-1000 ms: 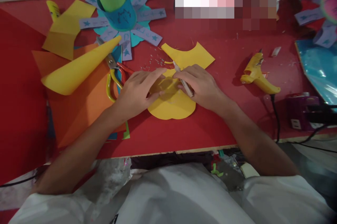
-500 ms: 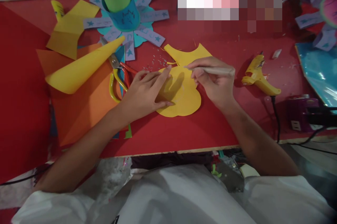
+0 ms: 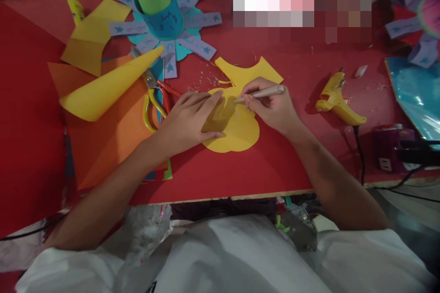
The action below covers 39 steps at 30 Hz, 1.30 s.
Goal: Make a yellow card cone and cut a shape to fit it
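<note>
A yellow paper cutout with a scalloped edge lies on the red table. My left hand rests on its left side, fingers spread and thumb apart. In my right hand is a pale pen, pinched between thumb and fingers, its tip on or just over the upper middle of the cutout. A faint curved line shows on the paper. Just beyond lies a yellow paper offcut. Scissors with red and yellow handles lie beside my left hand, partly under a yellow paper cone.
Orange sheets lie at the left. Behind them stands a green tube in a blue ring with lilac strips. A yellow glue gun, its cord hanging over the front edge, lies at the right, near a purple box and a blue plastic-covered sheet.
My right hand has moved slightly left and down, with the pen tip now further inside the cutout and the pen's back end tilted higher. My left hand has stayed nearly in place.
</note>
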{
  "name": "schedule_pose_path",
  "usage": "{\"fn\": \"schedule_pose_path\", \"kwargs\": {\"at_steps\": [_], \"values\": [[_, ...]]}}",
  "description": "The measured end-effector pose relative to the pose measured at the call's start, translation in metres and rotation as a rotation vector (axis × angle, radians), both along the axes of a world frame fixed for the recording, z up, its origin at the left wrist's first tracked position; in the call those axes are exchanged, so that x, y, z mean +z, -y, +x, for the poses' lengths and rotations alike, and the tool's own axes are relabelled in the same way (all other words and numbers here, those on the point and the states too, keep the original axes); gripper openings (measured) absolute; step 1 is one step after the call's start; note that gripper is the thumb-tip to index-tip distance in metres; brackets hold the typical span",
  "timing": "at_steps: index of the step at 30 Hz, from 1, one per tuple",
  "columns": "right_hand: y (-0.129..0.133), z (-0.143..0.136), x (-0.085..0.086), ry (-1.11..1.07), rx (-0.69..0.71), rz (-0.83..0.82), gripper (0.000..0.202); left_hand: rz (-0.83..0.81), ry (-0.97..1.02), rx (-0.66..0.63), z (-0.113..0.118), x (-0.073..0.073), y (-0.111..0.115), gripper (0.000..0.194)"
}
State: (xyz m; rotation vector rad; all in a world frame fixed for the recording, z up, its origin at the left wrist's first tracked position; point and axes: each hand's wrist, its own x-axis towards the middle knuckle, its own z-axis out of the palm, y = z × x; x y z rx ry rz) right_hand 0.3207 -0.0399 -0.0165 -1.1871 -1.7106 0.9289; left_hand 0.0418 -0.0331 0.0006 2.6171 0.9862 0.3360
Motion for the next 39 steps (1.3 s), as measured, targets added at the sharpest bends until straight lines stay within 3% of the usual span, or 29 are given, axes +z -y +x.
{"fn": "schedule_pose_path", "kwargs": {"at_steps": [11, 17, 24, 26, 32, 39], "values": [[0.016, -0.020, 0.016, -0.001, -0.127, 0.174, 0.033, 0.015, 0.001, -0.016, -0.001, 0.001, 0.003, 0.079], [0.009, -0.028, 0.003, -0.068, -0.017, 0.091, 0.028, -0.008, -0.007, 0.009, 0.000, 0.001, 0.002, 0.099], [0.000, -0.022, -0.005, -0.123, -0.043, 0.064, 0.024, -0.034, -0.016, 0.014, -0.001, 0.001, 0.001, 0.104], [-0.001, -0.019, -0.006, -0.110, -0.073, 0.076, 0.026, -0.027, -0.024, 0.004, -0.003, 0.001, 0.000, 0.098], [-0.004, 0.001, -0.004, -0.015, -0.129, 0.121, 0.028, 0.037, -0.128, -0.165, -0.010, 0.002, -0.005, 0.052], [-0.005, 0.001, 0.004, -0.004, -0.007, 0.026, 0.034, 0.086, -0.146, -0.176, -0.008, 0.004, -0.002, 0.050]]}}
